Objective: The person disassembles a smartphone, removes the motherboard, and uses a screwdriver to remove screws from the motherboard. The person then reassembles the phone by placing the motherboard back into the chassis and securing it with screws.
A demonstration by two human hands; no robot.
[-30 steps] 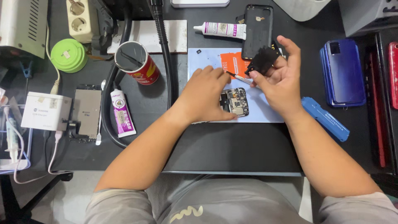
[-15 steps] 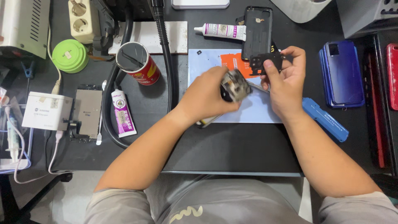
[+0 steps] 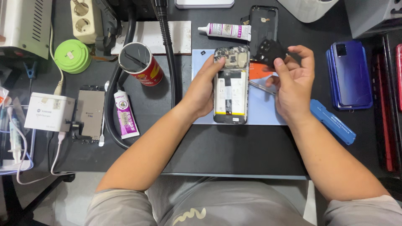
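Observation:
My left hand [image 3: 204,90] grips the left edge of an opened phone [image 3: 231,86], back cover off, with its white battery and circuit board showing. The phone is held flat just above a pale blue work mat [image 3: 261,109]. My right hand [image 3: 293,81] pinches a small black plastic cover piece [image 3: 269,50] just to the right of the phone's top end. Metal tweezers [image 3: 261,88] and an orange card [image 3: 257,69] lie on the mat between the hands.
A black phone back cover [image 3: 264,19] and a white glue tube [image 3: 226,30] lie behind. A red can [image 3: 142,65], a purple-labelled tube [image 3: 124,114], a black hose [image 3: 169,54], a blue pry tool [image 3: 333,121] and blue phones [image 3: 349,73] surround the mat.
My left hand lifted the phone off the mat and turned it lengthwise, open side up. My right hand kept the black piece and moved slightly up and right.

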